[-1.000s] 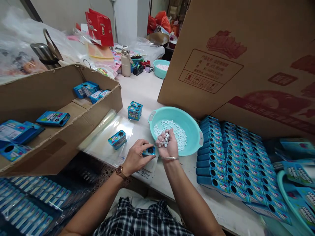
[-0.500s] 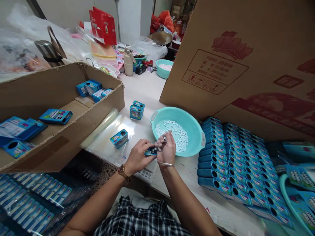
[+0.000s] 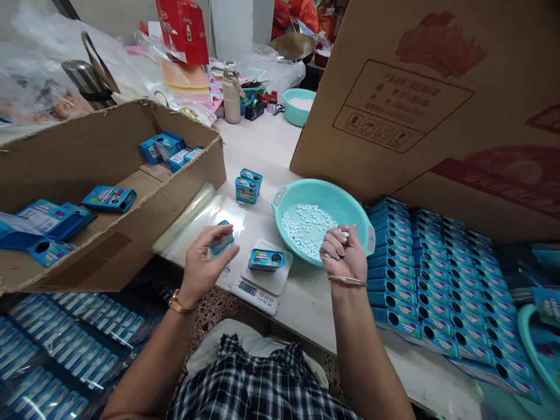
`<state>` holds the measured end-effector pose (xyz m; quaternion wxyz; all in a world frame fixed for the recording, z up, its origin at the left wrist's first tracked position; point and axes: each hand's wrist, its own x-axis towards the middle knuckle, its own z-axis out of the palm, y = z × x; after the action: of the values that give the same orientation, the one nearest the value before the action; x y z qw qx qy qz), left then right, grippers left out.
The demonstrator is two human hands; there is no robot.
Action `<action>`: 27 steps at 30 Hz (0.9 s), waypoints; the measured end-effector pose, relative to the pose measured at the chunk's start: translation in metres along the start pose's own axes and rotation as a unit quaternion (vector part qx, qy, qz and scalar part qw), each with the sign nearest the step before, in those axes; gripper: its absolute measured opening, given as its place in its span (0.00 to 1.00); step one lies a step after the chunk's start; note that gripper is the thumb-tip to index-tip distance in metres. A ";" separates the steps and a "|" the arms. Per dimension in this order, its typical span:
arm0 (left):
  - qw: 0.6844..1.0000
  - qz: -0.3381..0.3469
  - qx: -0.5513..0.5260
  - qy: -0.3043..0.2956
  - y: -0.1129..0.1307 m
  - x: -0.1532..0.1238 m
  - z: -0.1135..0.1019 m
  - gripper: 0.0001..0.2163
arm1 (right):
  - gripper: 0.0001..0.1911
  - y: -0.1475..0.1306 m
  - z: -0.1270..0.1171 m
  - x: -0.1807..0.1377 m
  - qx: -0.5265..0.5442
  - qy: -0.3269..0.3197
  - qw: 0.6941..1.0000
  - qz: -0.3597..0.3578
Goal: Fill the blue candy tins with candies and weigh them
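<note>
- a small blue box (image 3: pixel 266 260) is resting on the plate of a white scale (image 3: pixel 279 281), its printed top facing up; the dark round opening at one end is probably being kept upward so nothing spills.
- the scale is presumably sitting close to the person so its display (image 3: pixel 248 288) can be read; the digits are showing too blurred to make out.
- the left hand (image 3: pixel 219 248) is hovering left of the scale, thumb and fingers parted in a wide c around a second blue box (image 3: pixel 222 240); whether it is touching that box, i cannot tell.
- the right hand (image 3: pixel 343 248) is holding white pellets (image 3: pixel 345 234), its fingers curled into the palm, likely to keep them from rolling away.
- just beneath and behind it, a teal basin (image 3: pixel 345 204) is holding a scattered layer of similar pellets.
- beyond the scale, two more blue boxes (image 3: pixel 248 188) are standing together on the tabletop (image 3: pixel 258 140).
- at left, an open cardboard box (image 3: pixel 151 224) is holding several loose blue boxes.
- at right, rows of blue boxes (image 3: pixel 396 268) are standing packed tightly, openings facing the person, perhaps for easy reach.
- farther back, a smaller teal basin (image 3: pixel 294 118) is holding pale pink pellets.
</note>
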<state>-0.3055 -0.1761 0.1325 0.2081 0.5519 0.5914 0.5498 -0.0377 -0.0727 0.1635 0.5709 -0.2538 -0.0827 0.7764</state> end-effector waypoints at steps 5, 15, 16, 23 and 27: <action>0.999 -0.042 -0.014 0.011 -0.016 -0.018 -0.011 0.15 | 0.17 -0.015 -0.014 -0.001 0.001 0.006 1.000 -0.026; 0.998 -0.053 0.008 -0.039 -0.023 -0.031 -0.002 0.15 | 0.17 -0.022 -0.014 0.002 -0.007 0.013 0.999 -0.045; 0.998 -0.053 0.008 -0.041 -0.022 -0.031 -0.002 0.15 | 0.17 -0.023 -0.014 0.003 -0.006 0.014 0.999 -0.047; 0.994 -0.022 0.032 -0.101 -0.014 -0.027 0.010 0.22 | 0.18 -0.030 -0.022 0.037 -0.125 0.055 0.984 -0.114; 0.987 -0.007 0.058 -0.150 -0.023 -0.028 0.030 0.32 | 0.15 -0.033 -0.044 0.062 -0.391 0.100 0.894 -0.196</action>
<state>-0.2809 -0.1830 0.0934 0.2657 0.6353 0.5884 0.4237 -0.0021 -0.0114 0.1212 0.5712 -0.5114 -0.3705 0.5243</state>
